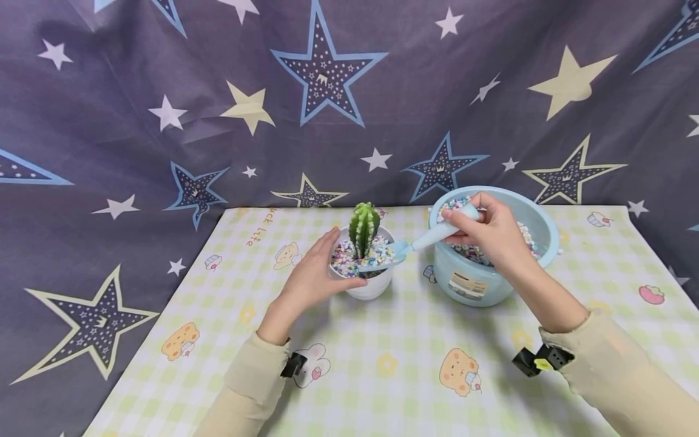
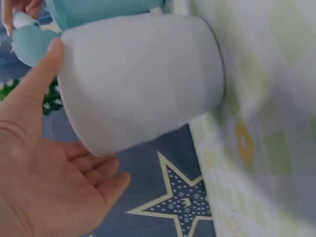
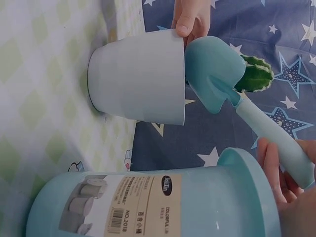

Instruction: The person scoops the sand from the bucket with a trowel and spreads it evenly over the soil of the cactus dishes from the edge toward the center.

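pot [image 1: 368, 292] white | cactus [image 1: 363, 229] green | trowel [image 1: 437, 235], bucket [image 1: 443, 274] pale-blue | tablecloth [image 1: 406, 331] green-checked

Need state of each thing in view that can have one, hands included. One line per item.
left hand: holds pot at rim
right hand: grips scoop handle
pot: upright, has pebbles in it
cactus: upright in pot
scoop: blade over pot, pebbles on it
bucket: upright, uncovered, partly filled with pebbles
tablecloth: spread under pot and bucket
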A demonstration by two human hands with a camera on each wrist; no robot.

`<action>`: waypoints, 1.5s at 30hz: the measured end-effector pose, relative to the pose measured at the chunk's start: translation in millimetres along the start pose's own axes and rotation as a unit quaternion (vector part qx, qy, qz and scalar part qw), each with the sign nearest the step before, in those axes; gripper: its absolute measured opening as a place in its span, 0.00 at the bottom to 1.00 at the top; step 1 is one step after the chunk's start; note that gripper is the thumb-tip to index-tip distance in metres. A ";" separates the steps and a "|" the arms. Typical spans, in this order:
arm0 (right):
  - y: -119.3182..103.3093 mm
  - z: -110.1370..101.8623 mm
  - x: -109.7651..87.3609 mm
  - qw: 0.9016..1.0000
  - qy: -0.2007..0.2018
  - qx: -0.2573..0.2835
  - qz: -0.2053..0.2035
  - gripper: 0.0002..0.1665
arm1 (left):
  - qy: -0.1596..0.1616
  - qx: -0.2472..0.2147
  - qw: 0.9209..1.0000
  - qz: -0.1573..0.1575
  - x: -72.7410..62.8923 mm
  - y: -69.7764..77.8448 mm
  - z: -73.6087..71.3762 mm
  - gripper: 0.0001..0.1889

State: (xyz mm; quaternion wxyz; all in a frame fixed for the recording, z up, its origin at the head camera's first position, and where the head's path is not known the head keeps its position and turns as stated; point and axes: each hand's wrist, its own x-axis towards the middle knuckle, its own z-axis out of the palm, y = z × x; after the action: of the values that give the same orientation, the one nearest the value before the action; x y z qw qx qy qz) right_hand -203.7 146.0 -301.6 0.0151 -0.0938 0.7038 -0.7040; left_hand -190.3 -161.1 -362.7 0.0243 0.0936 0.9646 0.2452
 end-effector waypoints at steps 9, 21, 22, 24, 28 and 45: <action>-1.5 4.0 -2.3 0.999 -0.005 -0.035 -0.009 0.19 | -0.004 -0.001 1.000 -0.003 0.8 -1.6 -2.3 0.64; -1.3 10.0 0.0 0.998 0.001 -0.056 -0.011 0.20 | 0.011 0.031 0.999 -0.029 -3.1 5.8 -0.3 0.65; -1.3 10.4 0.2 0.999 0.001 -0.053 -0.009 0.20 | 0.013 0.034 0.999 -0.031 -3.7 6.2 -0.2 0.66; -1.6 11.4 0.4 0.999 0.002 -0.051 -0.009 0.20 | 0.017 0.039 0.999 -0.030 -4.6 7.1 0.1 0.66; -2.2 14.2 1.3 0.999 0.004 -0.053 -0.012 0.22 | 0.027 0.045 0.998 -0.033 -6.4 8.7 1.5 0.66; -7.3 22.9 8.0 0.997 0.016 -0.079 -0.022 0.24 | 0.004 -0.007 1.000 -0.006 -5.4 -0.1 -1.0 0.63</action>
State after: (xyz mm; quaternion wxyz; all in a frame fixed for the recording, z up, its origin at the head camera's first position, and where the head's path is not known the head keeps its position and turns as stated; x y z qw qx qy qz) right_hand -207.3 122.2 -293.7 -0.0188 -0.0993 0.7548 -0.6481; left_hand -185.1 -162.6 -361.9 0.0231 0.0864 0.9636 0.2520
